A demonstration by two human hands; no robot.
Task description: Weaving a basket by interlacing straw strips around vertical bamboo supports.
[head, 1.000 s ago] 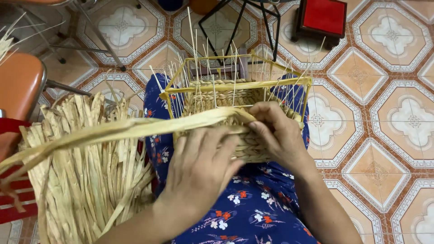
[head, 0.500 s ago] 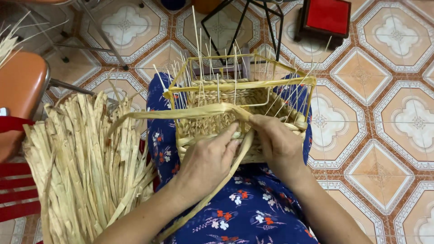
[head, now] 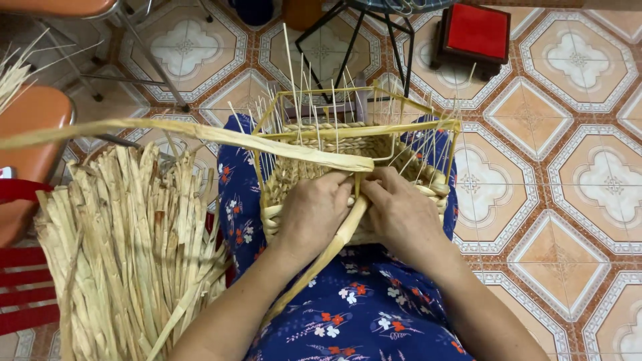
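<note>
A half-woven straw basket (head: 321, 157) on a yellow wire frame rests on my lap, over a blue flowered dress (head: 374, 307). Thin upright reeds stick out of its rim. My left hand (head: 314, 210) presses on the near wall of the basket and grips a long flat straw strand (head: 200, 134) that runs off to the left. My right hand (head: 404, 210) pinches the same strand where it bends down at the basket's near edge. The strand's other end (head: 321, 257) trails down between my forearms.
A thick bundle of dried straw strips (head: 127, 241) lies at my left. An orange stool seat (head: 27, 147) and red slats (head: 27, 294) are at far left. A red-topped low stool (head: 476, 33) and black metal legs (head: 348, 40) stand ahead on the patterned tile floor (head: 562, 200).
The long strand has swung up and out to the left, and now lies flatter across the basket's near rim. Both hands have drawn together at the basket's near wall.
</note>
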